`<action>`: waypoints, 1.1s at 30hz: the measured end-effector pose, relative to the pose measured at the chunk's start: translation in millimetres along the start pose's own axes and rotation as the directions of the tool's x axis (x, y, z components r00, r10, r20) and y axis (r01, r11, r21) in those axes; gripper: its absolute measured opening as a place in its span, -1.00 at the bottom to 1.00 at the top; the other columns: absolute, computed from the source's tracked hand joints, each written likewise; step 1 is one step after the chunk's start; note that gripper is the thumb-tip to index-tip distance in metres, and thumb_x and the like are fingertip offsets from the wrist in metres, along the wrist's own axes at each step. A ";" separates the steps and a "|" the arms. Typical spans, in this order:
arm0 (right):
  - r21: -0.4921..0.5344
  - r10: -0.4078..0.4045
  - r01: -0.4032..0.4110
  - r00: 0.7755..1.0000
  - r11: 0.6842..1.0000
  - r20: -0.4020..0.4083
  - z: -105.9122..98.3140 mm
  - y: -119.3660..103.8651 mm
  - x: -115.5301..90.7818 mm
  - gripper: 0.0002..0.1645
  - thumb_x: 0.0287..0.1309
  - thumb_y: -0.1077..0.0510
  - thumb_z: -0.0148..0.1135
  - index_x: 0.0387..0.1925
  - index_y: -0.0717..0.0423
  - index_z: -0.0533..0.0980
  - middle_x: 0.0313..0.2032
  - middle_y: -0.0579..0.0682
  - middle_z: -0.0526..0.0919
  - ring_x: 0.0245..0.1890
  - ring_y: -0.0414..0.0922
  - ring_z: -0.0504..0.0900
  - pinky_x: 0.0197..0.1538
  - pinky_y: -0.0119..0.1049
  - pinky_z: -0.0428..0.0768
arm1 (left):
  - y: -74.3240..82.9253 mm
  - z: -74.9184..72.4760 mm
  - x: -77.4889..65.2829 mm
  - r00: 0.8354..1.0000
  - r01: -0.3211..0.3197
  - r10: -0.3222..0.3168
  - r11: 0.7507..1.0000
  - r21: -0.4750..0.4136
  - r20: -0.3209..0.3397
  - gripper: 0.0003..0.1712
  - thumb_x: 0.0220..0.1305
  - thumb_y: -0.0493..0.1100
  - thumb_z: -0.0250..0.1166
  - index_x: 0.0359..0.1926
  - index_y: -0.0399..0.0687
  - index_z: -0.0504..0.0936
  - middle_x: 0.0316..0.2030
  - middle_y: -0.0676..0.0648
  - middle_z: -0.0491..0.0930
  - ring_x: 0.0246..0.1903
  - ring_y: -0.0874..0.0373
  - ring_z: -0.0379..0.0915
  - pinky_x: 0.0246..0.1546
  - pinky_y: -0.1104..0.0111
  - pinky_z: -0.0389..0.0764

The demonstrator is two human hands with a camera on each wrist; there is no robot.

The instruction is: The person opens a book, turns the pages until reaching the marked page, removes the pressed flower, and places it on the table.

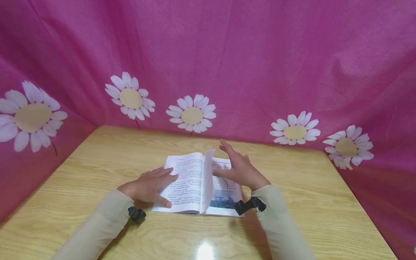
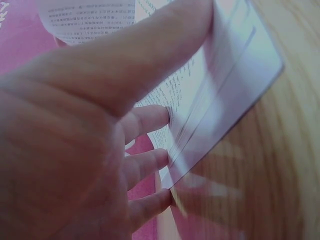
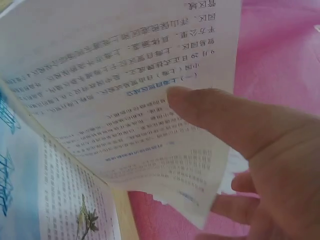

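An open book (image 1: 186,182) lies on the table, printed text on its left page and a blue landscape picture (image 1: 224,199) low on the right page. One leaf (image 1: 208,180) stands raised and curved near the spine. My left hand (image 1: 147,185) rests at the book's left edge with fingers spread; in the left wrist view its thumb (image 2: 150,52) lies over the page. My right hand (image 1: 242,168) is spread beside the raised leaf. In the right wrist view its thumb (image 3: 200,110) touches the leaf's printed face, and the other fingers are partly hidden.
The book sits on a light wood table (image 1: 302,202). A pink curtain (image 1: 247,72) with large white daisies hangs behind the table and along its sides. Black wrist cameras are strapped at both sleeves, the right one (image 1: 250,206) overlapping the book's lower right corner.
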State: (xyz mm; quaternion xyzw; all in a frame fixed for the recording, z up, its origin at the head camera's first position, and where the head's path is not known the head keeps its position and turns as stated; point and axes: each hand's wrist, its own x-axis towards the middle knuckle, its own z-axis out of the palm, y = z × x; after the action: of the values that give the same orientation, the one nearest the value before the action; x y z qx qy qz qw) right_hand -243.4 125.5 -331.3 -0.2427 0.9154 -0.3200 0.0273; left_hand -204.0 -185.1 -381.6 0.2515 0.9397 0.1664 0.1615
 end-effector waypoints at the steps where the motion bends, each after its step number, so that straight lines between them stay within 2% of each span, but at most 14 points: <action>1: -0.022 -0.002 0.002 1.000 1.000 -0.007 1.5 -1.6 0.0 0.26 -0.03 -0.19 0.44 0.52 -0.11 -0.12 0.43 0.02 0.20 0.42 0.11 0.12 0.33 0.37 -0.28 | -0.1 0.0 0.2 1.000 -0.001 0.001 1.000 0.002 0.002 0.09 0.02 0.30 0.39 0.47 -0.03 0.16 0.49 -0.22 -0.07 0.45 -0.26 -0.26 0.30 -0.28 -0.11; 6: -0.044 0.029 -0.029 1.000 0.999 -0.005 10.0 -8.9 1.3 0.42 -0.12 -0.28 0.47 0.53 -0.17 -0.27 0.52 -0.04 -0.25 0.50 0.00 -0.24 0.34 0.31 -0.40 | -1.2 -0.7 1.8 1.000 0.017 -0.017 1.000 0.012 0.006 0.10 0.01 0.32 0.39 0.48 0.02 0.15 0.50 -0.18 -0.08 0.46 -0.23 -0.27 0.32 -0.25 -0.11; 8: -0.053 0.050 -0.050 0.999 0.997 0.012 13.5 -11.1 1.6 0.43 -0.13 -0.31 0.46 0.53 -0.16 -0.29 0.52 -0.05 -0.32 0.50 -0.03 -0.31 0.35 0.28 -0.42 | -1.2 -1.1 2.3 1.000 0.024 -0.024 1.000 0.012 0.007 0.10 0.00 0.31 0.39 0.48 0.05 0.15 0.50 -0.16 -0.08 0.46 -0.21 -0.27 0.33 -0.24 -0.12; 10: -0.071 0.061 -0.058 0.997 0.996 0.038 17.0 -12.8 1.2 0.43 -0.14 -0.33 0.45 0.53 -0.10 -0.26 0.52 -0.02 -0.26 0.50 0.01 -0.26 0.35 0.29 -0.40 | -0.3 -1.5 2.1 0.999 0.038 -0.038 0.999 0.010 0.010 0.10 -0.02 0.32 0.40 0.48 0.08 0.15 0.50 -0.13 -0.08 0.47 -0.19 -0.28 0.33 -0.23 -0.14; 13: -0.089 0.062 -0.054 0.994 0.995 0.090 22.7 -14.8 0.6 0.37 -0.15 -0.34 0.46 0.53 -0.05 -0.12 0.51 -0.01 -0.05 0.49 0.03 -0.08 0.33 0.34 -0.39 | 1.4 -1.0 1.4 0.997 0.070 -0.070 0.997 -0.016 0.017 0.11 -0.04 0.32 0.42 0.48 0.14 0.16 0.51 -0.12 -0.10 0.47 -0.17 -0.30 0.33 -0.24 -0.17; 15: -0.087 0.052 -0.042 0.991 0.995 0.123 27.2 -15.5 0.3 0.33 -0.17 -0.34 0.47 0.51 -0.06 -0.04 0.47 -0.02 0.09 0.46 0.02 0.04 0.30 0.38 -0.40 | 2.4 -0.6 0.6 0.996 0.093 -0.093 0.995 -0.031 0.018 0.11 -0.06 0.32 0.43 0.47 0.18 0.16 0.51 -0.12 -0.12 0.47 -0.16 -0.31 0.34 -0.23 -0.19; 18: -0.088 0.050 -0.036 0.985 0.995 0.165 33.6 -16.4 -0.1 0.32 -0.20 -0.37 0.47 0.51 -0.11 0.01 0.44 -0.06 0.19 0.43 -0.03 0.12 0.28 0.41 -0.41 | 2.8 -0.2 -0.4 0.995 0.101 -0.101 0.994 -0.032 0.012 0.11 -0.07 0.32 0.44 0.47 0.19 0.16 0.51 -0.15 -0.14 0.46 -0.17 -0.31 0.34 -0.23 -0.19; 24: -0.104 0.055 -0.034 0.978 0.994 0.202 43.1 -16.6 0.5 0.32 -0.20 -0.39 0.45 0.51 -0.18 -0.01 0.42 -0.11 0.22 0.41 -0.06 0.18 0.27 0.43 -0.37 | -0.2 -0.9 -0.4 0.998 0.062 -0.062 0.998 -0.006 -0.004 0.10 -0.05 0.35 0.42 0.47 0.14 0.19 0.49 -0.17 -0.07 0.44 -0.20 -0.22 0.32 -0.24 -0.11; 28: -0.095 0.044 -0.023 0.975 0.995 0.220 47.0 -16.1 1.1 0.31 -0.17 -0.39 0.44 0.51 -0.11 -0.01 0.44 -0.10 0.18 0.41 -0.04 0.16 0.29 0.41 -0.37 | -2.8 -2.1 -0.7 0.999 0.050 -0.050 0.999 0.005 -0.017 0.06 -0.04 0.38 0.38 0.43 0.09 0.27 0.47 -0.15 0.00 0.44 -0.18 -0.16 0.32 -0.22 -0.05; 33: -0.077 0.039 -0.023 0.975 0.997 0.217 51.6 -16.4 0.7 0.28 -0.13 -0.37 0.42 0.50 -0.02 0.02 0.44 -0.04 0.18 0.43 -0.04 0.12 0.31 0.37 -0.37 | -6.4 -3.5 -1.6 1.000 0.014 -0.014 1.000 0.001 -0.028 -0.11 0.17 0.34 0.25 0.39 -0.03 0.33 0.45 -0.19 0.06 0.42 -0.18 -0.10 0.29 -0.22 0.02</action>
State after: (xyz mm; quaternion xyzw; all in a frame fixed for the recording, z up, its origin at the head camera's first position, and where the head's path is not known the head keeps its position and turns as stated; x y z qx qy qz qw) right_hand -226.5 84.5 -362.3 -0.2631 0.9217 -0.2567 0.1238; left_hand -206.7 -192.0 -380.6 0.2427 0.9436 0.1684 0.1494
